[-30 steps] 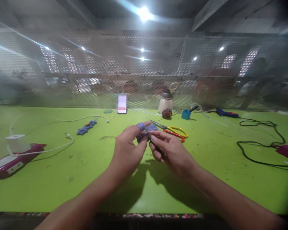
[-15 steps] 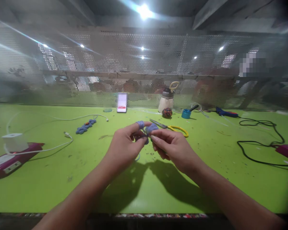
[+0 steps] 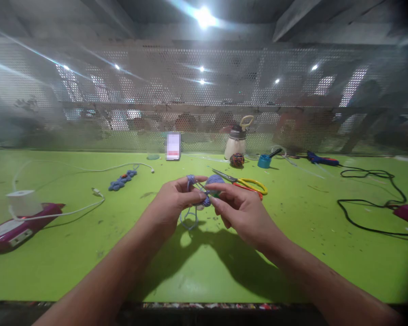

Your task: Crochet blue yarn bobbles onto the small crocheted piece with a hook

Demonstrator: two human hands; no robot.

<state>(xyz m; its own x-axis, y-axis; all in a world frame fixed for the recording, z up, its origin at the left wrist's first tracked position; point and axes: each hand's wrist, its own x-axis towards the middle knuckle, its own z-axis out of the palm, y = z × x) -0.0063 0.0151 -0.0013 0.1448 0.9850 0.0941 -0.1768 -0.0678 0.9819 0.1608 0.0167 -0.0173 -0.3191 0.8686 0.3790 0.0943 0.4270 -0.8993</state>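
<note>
Yarn [image 3: 206,201] in tight L hand [image 3: 176,197] grip, R hand [image 3: 240,207] adj.

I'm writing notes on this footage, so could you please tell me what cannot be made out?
Head view, all:
- Yarn piece: partly covered by the left hand.
- Yarn bundle: lower part, behind the right hand.
- Scissors: partly behind that hand.
- Phone screen: contents, blocked by pixelation.
- Left-side power strip: outer end, cut off by frame edge.
</note>
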